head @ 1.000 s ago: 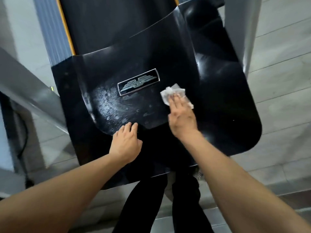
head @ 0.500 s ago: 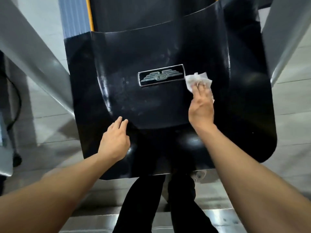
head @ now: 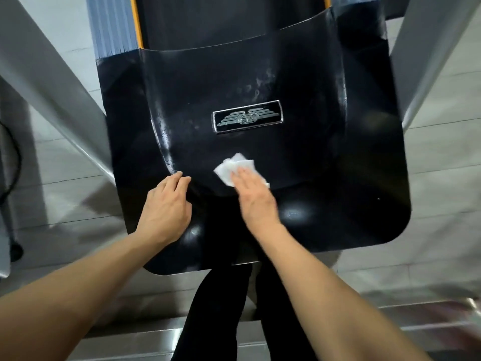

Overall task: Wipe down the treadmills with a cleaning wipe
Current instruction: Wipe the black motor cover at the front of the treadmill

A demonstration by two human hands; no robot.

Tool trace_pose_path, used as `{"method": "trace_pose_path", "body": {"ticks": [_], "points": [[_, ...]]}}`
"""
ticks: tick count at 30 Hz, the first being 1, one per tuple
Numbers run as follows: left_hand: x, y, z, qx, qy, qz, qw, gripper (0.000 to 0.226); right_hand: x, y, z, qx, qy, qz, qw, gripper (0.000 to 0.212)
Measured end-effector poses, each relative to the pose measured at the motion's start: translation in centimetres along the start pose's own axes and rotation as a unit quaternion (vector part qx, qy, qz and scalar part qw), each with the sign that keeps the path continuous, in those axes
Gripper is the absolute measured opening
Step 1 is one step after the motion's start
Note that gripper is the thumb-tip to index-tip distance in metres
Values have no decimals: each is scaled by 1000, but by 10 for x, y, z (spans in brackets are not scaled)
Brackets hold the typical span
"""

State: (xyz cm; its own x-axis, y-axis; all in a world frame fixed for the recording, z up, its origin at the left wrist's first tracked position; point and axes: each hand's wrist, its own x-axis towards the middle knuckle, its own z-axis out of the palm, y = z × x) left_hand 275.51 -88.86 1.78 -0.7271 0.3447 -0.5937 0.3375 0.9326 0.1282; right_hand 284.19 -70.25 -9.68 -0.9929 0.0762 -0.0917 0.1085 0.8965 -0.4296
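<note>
A glossy black treadmill motor cover (head: 325, 157) fills the middle of the head view, with a chrome winged badge (head: 247, 119) near its centre. My right hand (head: 256, 198) lies flat on a crumpled white cleaning wipe (head: 230, 168), pressing it onto the cover just below the badge. My left hand (head: 166, 207) rests on the cover's raised lower-left ridge, fingers together, holding nothing. Wet streaks show above the badge and along the left ridge.
The black belt (head: 229, 19) with orange side strips runs off the top. Grey metal uprights (head: 49, 82) slant at left and right (head: 429, 56). My dark trouser legs (head: 221, 308) stand below the cover on pale floor tiles (head: 442, 178). A black cable (head: 13, 157) hangs far left.
My right hand has slid the wipe from the right end of the badge down and left to below it. The view has shifted, and my left hand stays on the lower-left ridge.
</note>
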Motion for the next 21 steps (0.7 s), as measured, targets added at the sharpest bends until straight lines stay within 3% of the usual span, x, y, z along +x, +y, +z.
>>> {"method": "trace_pose_path", "body": {"ticks": [3, 6, 11, 15, 17, 19, 21], "points": [[-3, 26, -12, 11, 5, 41, 999, 55, -25, 57, -38, -13, 32, 110, 993, 50], [-6, 56, -21, 16, 8, 84, 996, 52, -37, 81, -67, -17, 39, 165, 985, 60], [-2, 105, -8, 25, 10, 162, 986, 50, -67, 130, -67, 29, 141, 242, 960, 70], [13, 148, 20, 41, 10, 236, 971, 51, -111, 178, -54, 58, 204, 327, 921, 64], [22, 174, 36, 44, 13, 269, 962, 52, -140, 208, -42, 65, 245, 402, 880, 62], [28, 201, 48, 56, 15, 304, 951, 55, -176, 233, -39, 94, 275, 518, 805, 61], [32, 226, 59, 76, 11, 335, 939, 59, -214, 254, -39, 126, 252, 628, 725, 59]]}}
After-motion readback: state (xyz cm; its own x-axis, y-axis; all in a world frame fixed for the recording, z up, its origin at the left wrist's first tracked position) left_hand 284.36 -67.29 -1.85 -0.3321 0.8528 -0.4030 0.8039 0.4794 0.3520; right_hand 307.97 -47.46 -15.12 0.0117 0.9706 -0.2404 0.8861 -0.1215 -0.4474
